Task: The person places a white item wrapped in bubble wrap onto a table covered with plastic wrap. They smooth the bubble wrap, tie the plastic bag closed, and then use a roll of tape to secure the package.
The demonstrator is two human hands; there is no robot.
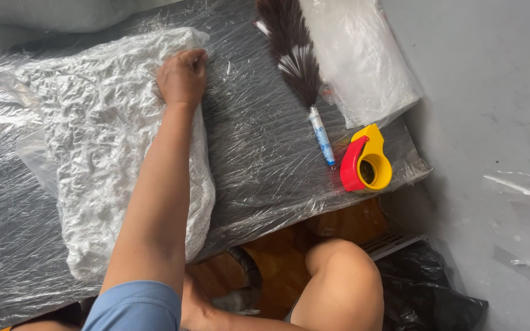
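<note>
Right now the left hand [183, 76] is curled into a loose fist and presses down on the far edge of a white crinkly bag [118, 141], with the fingers bunched on the plastic; it is hard to tell if they pinch it or only push. That bag is see-through plastic stuffed with something white and lumpy, like a flat wrinkled pillow, and it lies on the table [259, 159], which is dark and wrapped all over in shiny clear film. Down low, the right hand [194, 309] is under the table edge by the knee, and I cannot tell if it is open or closed. A feather duster [295, 55] with a blue and white handle lies near a red and yellow tape holder [364, 160]. Another clear bag [357, 55] with white stuff sits at the far corner
</note>
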